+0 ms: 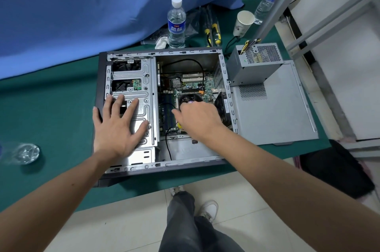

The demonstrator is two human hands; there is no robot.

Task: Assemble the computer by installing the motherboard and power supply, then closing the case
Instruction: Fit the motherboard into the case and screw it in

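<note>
My left hand (117,126) lay spread flat on the drive cage (141,79) while my right hand (198,117), fingers curled, reached onto the motherboard (191,85) inside the open case (164,166); whether it pinched anything I could not tell. The power supply (253,64) sat outside, on the removed side panel (275,112).

Looking steeply down from head height, facing forward, close over the counter (61,95) edge and the floor (127,221).
</note>
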